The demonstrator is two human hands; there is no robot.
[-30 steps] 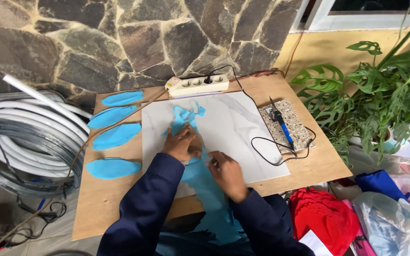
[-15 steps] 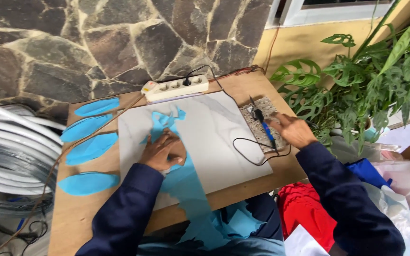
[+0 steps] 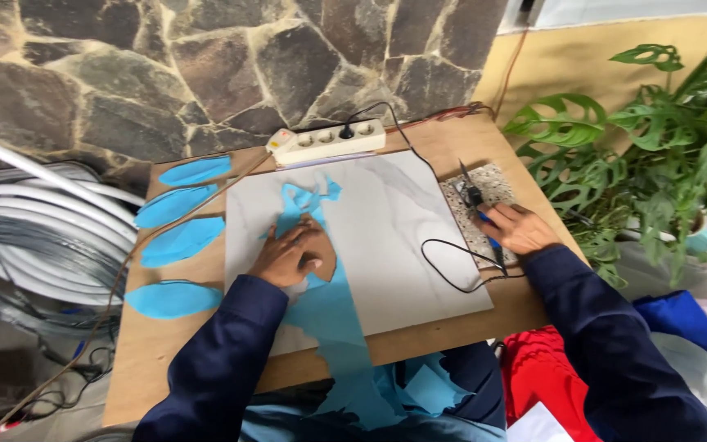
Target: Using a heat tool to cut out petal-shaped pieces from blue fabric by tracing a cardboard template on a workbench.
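Observation:
My left hand presses a brown cardboard template flat onto a long strip of blue fabric that lies on a white marble-look board. The strip runs off the table's front edge into my lap. My right hand reaches to the right and closes around the blue handle of a corded hot-cutting tool, which rests on a small speckled stone tile. The tool's black cord loops across the board.
Several cut blue leaf-shaped pieces lie along the wooden table's left side. A white power strip sits at the back edge. Coiled white hose lies left, a leafy plant right, red cloth below.
My right hand left the fabric, swung right to the stone tile and took hold of the cutting tool. My left hand stayed on the template.

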